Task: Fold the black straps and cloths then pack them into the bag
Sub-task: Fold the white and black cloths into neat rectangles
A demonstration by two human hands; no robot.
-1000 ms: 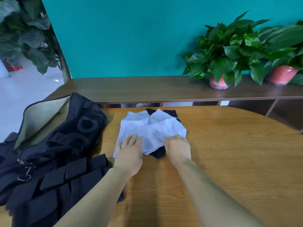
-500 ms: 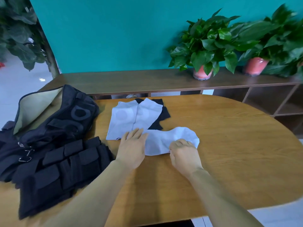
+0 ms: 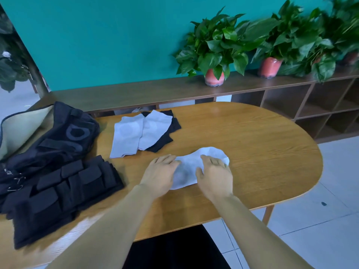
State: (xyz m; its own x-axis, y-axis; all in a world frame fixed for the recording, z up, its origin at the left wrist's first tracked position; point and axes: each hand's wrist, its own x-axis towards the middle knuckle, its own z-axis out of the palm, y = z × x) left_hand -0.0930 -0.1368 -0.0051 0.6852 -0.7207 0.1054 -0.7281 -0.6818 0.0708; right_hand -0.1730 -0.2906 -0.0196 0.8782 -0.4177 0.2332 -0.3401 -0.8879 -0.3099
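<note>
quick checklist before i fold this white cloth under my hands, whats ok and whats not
1. Left hand rests flat on the near end of the white cloth: ok.
2. Right hand lies on the cloth's right part: ok; whether its fingers pinch the cloth: cannot tell.
3. Cloth lies apart from the other white cloths: ok.
4. Cloth is smooth: not ok, it looks bunched between the hands.
5. Bare table to the right gives room to fold: ok.
6. Bag lies open on the left, ready for packing: ok.
</note>
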